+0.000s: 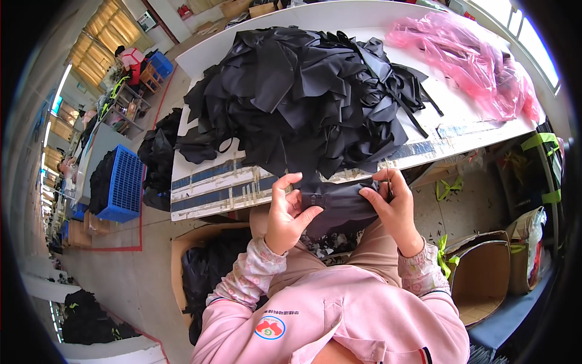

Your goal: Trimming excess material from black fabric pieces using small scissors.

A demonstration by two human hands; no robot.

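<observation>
Across the upper centre, the white tabletop [453, 114] carries a heap of black fabric pieces [303, 91], apparently for easy reach. Mid-frame, the left hand [287, 213] and right hand [397, 209], fingers clamped on opposite ends, hold one black piece [342, 205], likely to spread it.

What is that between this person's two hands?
A piece of black fabric spans from the left hand to the right hand, as the head view shows.

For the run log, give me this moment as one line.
left hand: holds black cloth by one end | right hand: holds other end | table: black heap, pink plastic
</observation>
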